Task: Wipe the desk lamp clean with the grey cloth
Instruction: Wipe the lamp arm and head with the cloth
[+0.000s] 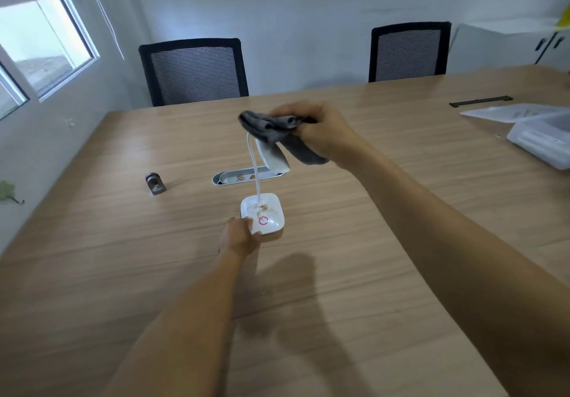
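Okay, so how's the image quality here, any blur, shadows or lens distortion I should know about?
Head view: the right hand and grey cloth at the lamp head are softly motion-blurred; the lamp base and left hand look sharper. Soft arm shadows fall on the table near the camera. Wide-angle bending curves the table's edges and tilts the window. No harsh glare.

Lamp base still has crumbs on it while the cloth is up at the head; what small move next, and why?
Probably bring the right hand and grey cloth down to the lamp base. Yellowish bits lie on its top, and the left hand already steadies its near corner.
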Demonstrator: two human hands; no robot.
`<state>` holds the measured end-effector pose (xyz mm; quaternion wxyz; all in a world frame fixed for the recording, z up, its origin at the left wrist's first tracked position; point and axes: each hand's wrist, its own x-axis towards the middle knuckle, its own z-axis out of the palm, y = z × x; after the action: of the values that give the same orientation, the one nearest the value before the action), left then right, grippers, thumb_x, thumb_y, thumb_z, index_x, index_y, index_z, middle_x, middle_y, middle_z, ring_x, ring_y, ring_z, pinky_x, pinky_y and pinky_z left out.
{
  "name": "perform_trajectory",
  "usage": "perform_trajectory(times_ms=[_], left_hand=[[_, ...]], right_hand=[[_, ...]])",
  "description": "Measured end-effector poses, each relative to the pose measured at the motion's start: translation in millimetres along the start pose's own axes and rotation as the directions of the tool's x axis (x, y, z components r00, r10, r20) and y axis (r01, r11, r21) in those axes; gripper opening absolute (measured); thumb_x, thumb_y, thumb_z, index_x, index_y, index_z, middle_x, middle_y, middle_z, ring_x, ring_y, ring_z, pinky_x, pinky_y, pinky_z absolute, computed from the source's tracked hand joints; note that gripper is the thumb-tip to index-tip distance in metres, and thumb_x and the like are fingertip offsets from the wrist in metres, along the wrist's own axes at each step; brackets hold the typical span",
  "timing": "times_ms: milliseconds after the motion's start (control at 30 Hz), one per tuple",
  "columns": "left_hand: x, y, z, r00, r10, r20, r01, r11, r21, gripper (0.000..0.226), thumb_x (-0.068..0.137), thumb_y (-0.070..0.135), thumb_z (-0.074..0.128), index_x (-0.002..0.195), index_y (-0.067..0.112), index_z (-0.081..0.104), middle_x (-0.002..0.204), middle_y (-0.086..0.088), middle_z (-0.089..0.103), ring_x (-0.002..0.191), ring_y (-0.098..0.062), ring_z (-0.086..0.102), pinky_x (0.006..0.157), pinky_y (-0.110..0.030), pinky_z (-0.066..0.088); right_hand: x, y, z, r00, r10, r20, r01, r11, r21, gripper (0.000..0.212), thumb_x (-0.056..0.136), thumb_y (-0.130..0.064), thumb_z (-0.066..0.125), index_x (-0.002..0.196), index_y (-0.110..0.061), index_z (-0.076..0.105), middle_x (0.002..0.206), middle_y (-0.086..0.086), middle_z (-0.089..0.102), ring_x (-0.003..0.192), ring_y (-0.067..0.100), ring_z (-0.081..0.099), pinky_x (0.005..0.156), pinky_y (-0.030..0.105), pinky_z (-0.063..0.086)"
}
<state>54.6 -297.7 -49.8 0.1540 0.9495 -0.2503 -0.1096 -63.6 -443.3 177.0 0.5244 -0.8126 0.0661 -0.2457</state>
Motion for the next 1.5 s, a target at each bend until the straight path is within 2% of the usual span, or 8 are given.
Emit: perform_trajectory(times_ms=[133, 400, 667, 867, 1000, 1167, 1300, 1500], left_hand=[[-2, -1, 0, 1.000, -0.013, -0.010, 0.012, 0.999, -0.037, 0.047, 0.084, 0.038, 0.059, 0.126, 0.017, 0.060, 0.127, -0.013, 0.057, 0.115, -0.029, 0.057, 0.096, -0.039, 0.050], [0, 3, -2, 0.999, -0.046, 0.020, 0.047, 0.999, -0.017, 0.045, 0.084, 0.039, 0.059, 0.124, 0.018, 0.060, 0.123, -0.010, 0.056, 0.109, -0.027, 0.059, 0.093, -0.038, 0.053], [0, 5, -7, 0.999, -0.015, 0.045, 0.010, 0.995, 0.104, 0.044, 0.085, 0.041, 0.054, 0.121, 0.016, 0.059, 0.121, -0.011, 0.060, 0.112, -0.027, 0.058, 0.089, -0.036, 0.052], [1, 6, -9, 0.999, -0.020, 0.034, 0.017, 0.995, 0.099, 0.048, 0.086, 0.041, 0.056, 0.125, 0.015, 0.059, 0.124, -0.009, 0.060, 0.116, -0.026, 0.057, 0.092, -0.035, 0.052], [1, 6, -12, 0.999, 0.008, 0.050, -0.015, 0.988, 0.151, 0.046, 0.086, 0.043, 0.055, 0.123, 0.016, 0.061, 0.122, -0.008, 0.061, 0.115, -0.024, 0.057, 0.090, -0.036, 0.052], [3, 6, -14, 0.998, 0.014, 0.062, -0.025, 0.985, 0.172, 0.043, 0.085, 0.043, 0.057, 0.119, 0.017, 0.063, 0.121, -0.007, 0.063, 0.112, -0.024, 0.059, 0.087, -0.035, 0.053], [2, 7, -15, 0.999, -0.012, 0.053, 0.003, 0.984, 0.178, 0.046, 0.085, 0.044, 0.057, 0.121, 0.017, 0.063, 0.122, -0.007, 0.062, 0.112, -0.024, 0.060, 0.087, -0.034, 0.052], [1, 6, -14, 0.998, -0.036, 0.047, 0.031, 0.995, 0.099, 0.045, 0.083, 0.042, 0.059, 0.122, 0.020, 0.062, 0.125, -0.006, 0.060, 0.115, -0.024, 0.059, 0.089, -0.034, 0.051]], right_hand=[[-12, 8, 6, 0.995, -0.040, 0.095, 0.049, 0.994, -0.101, 0.043, 0.077, 0.020, 0.046, 0.104, -0.002, 0.072, 0.106, 0.003, 0.062, 0.099, 0.009, 0.060, 0.084, 0.001, 0.044], [-43, 38, -30, 0.997, 0.054, 0.057, -0.061, 0.990, 0.125, 0.057, 0.078, 0.023, 0.042, 0.080, -0.022, 0.076, 0.098, -0.005, 0.069, 0.097, 0.006, 0.063, 0.088, 0.016, 0.051], [-8, 13, -9, 0.998, -0.022, -0.062, 0.025, 0.998, 0.052, 0.034, 0.085, -0.001, 0.053, 0.113, -0.019, 0.061, 0.097, -0.005, 0.066, 0.095, 0.011, 0.060, 0.088, 0.033, 0.052], [-11, 3, -12, 0.989, 0.037, 0.146, -0.011, 0.984, -0.175, 0.040, 0.085, 0.004, 0.048, 0.113, -0.016, 0.067, 0.099, -0.002, 0.067, 0.094, 0.007, 0.060, 0.085, 0.018, 0.048], [-27, 14, -34, 0.977, 0.131, 0.166, -0.089, 0.966, -0.244, 0.039, 0.086, 0.005, 0.047, 0.111, -0.017, 0.068, 0.093, -0.002, 0.066, 0.079, 0.005, 0.060, 0.066, 0.007, 0.048], [-11, 15, -52, 0.979, 0.199, -0.042, -0.200, 0.980, -0.015, 0.029, 0.090, -0.002, 0.050, 0.115, -0.013, 0.057, 0.104, 0.007, 0.063, 0.099, 0.019, 0.059, 0.093, 0.041, 0.051], [16, -17, -47, 0.964, 0.262, 0.048, -0.263, 0.909, 0.322, 0.017, 0.096, -0.010, 0.046, 0.110, -0.019, 0.053, 0.088, 0.001, 0.062, 0.074, 0.011, 0.064, 0.061, 0.020, 0.057], [28, -2, -18, 0.896, 0.379, 0.233, -0.402, 0.914, 0.057, 0.001, 0.092, -0.021, 0.056, 0.092, -0.021, 0.057, 0.087, 0.003, 0.064, 0.071, 0.015, 0.063, 0.059, 0.022, 0.055]])
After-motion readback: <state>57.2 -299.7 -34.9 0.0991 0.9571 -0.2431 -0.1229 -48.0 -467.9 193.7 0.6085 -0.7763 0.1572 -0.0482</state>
